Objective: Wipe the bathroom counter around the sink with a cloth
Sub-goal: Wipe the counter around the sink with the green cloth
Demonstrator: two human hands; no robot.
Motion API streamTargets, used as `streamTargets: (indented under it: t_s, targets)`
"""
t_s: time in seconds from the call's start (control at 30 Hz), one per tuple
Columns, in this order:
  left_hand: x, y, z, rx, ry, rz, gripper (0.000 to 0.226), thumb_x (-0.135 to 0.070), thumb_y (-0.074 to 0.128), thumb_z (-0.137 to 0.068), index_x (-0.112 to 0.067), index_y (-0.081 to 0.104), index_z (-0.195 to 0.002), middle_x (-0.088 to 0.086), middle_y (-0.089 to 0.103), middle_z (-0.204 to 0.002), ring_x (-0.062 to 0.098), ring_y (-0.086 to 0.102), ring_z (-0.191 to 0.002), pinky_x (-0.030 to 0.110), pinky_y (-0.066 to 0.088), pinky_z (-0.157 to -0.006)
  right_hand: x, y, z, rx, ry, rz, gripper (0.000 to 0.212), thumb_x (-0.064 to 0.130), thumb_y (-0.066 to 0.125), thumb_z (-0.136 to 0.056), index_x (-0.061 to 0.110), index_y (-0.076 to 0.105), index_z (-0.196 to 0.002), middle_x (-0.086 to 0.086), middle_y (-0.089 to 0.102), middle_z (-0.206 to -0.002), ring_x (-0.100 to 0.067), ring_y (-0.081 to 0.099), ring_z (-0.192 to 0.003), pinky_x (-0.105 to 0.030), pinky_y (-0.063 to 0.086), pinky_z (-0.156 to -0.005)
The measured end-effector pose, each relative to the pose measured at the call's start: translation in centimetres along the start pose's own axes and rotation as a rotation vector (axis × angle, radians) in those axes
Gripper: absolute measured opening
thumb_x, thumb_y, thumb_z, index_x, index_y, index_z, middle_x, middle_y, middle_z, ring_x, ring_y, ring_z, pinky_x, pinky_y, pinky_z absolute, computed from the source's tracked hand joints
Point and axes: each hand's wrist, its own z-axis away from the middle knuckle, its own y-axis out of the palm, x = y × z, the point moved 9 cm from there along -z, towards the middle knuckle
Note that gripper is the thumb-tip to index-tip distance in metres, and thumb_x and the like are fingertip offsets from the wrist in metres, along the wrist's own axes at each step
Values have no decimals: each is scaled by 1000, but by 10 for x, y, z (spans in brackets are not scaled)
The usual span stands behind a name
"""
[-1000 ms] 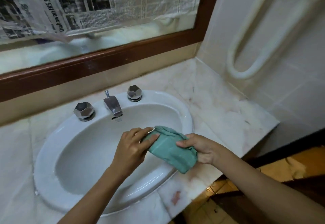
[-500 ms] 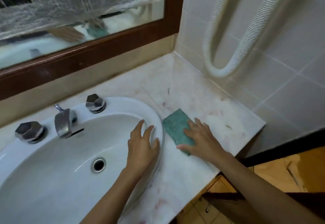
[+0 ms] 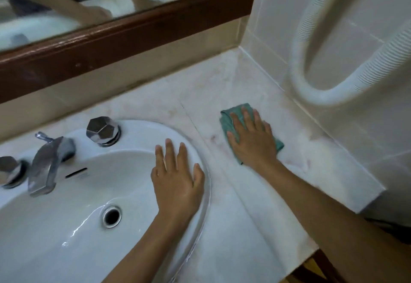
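Flat right hand (image 3: pixel 253 142) presses a folded teal cloth (image 3: pixel 226 122) onto the pale marble counter (image 3: pixel 311 160).
Left hand (image 3: pixel 178 180), fingers spread, rests on the white oval sink's rim (image 3: pixel 142 129).

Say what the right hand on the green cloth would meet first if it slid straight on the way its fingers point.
Only bare counter lies ahead of the right hand and cloth. It would probably first meet the beige upstand below the mirror frame, near the corner, though depth is unclear.
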Motion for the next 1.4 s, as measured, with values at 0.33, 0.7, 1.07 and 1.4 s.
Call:
streamTargets:
  t_s: [0.33,0.7,1.07,1.4]
  targets:
    - [14,13,-16,-33,-59,-41,67,-51,27,-91,-21,33,-150,5,12,-163,24,1,-151,44,22,-112,79,24,-96,49,-90,-70,61,50,21,-97,29,9,-152,-5,3,-162,-31,1,-147,-48,8,-117]
    - [8,20,-23,11,-53,0,68,-51,24,-92,-21,27,-152,4,4,-164,24,-6,-150,43,19,-114,-50,22,-17,3,154,-18,59,50,19,-97,27,16,-152,-6,12,-161,-30,12,-146,-45,22,-113]
    - [27,11,-21,-13,-73,21,65,-50,29,-92,-22,30,-151,5,10,-164,25,-1,-150,47,24,-110,79,43,176,67,-166,-60,60,50,22,-98,30,9,-153,-2,4,-162,-26,1,-148,-44,16,-116]
    - [9,7,-20,17,-28,41,63,-50,31,-95,-23,26,-152,2,6,-164,23,-5,-150,48,21,-112,-61,19,88,6,477,-78,62,49,13,-98,25,-1,-153,-7,-4,-162,-32,-4,-147,-48,8,-117]
